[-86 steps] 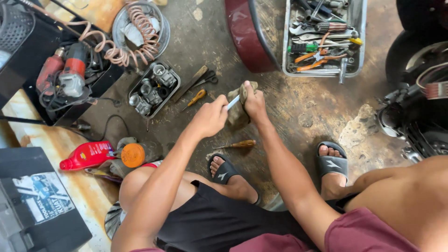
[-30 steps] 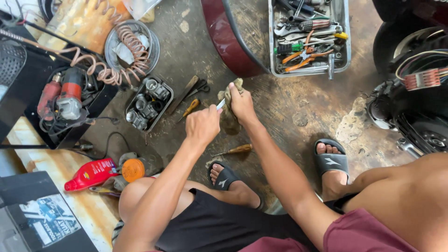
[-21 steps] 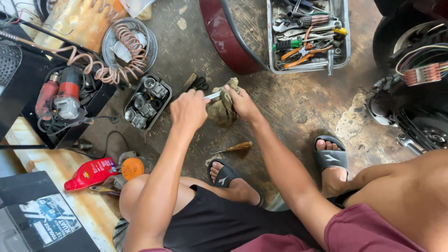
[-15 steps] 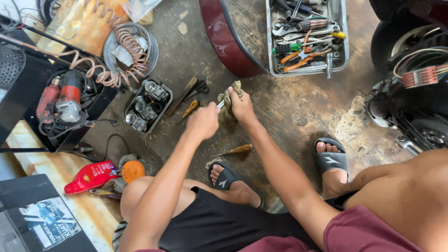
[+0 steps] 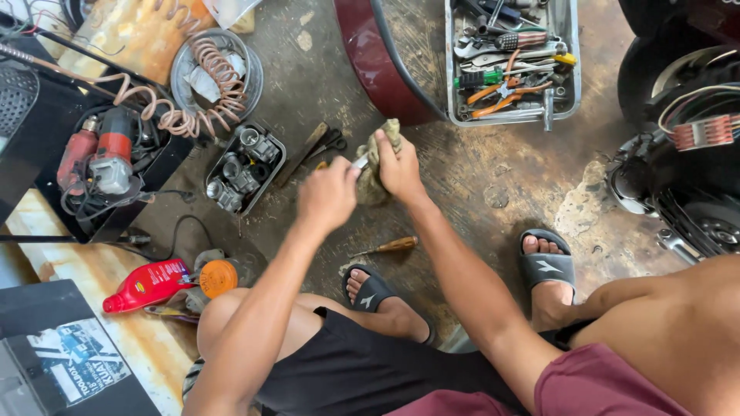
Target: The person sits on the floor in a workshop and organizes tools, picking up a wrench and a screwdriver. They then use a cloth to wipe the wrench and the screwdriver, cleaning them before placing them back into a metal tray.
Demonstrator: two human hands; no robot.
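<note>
My right hand (image 5: 400, 166) grips a dirty olive rag (image 5: 375, 176) held out over the concrete floor. My left hand (image 5: 327, 198) is closed around a small metal part (image 5: 360, 162), whose shiny end pokes out and presses into the rag. Both hands meet in the middle of the view, above my sandalled feet. What the part is I cannot tell, since fingers and rag cover most of it.
A wooden-handled screwdriver (image 5: 389, 246) lies by my left foot. A black tray of metal parts (image 5: 243, 164) and loose tools sit to the left. A metal tray of hand tools (image 5: 510, 62) stands at the back, beside a dark red panel (image 5: 378, 62). A red bottle (image 5: 150, 282) lies left; a motorcycle (image 5: 686, 154) stands right.
My left hand has been sliding back and forth along the metal part against the rag, out to the left and back. My right hand has kept hold of the rag.
</note>
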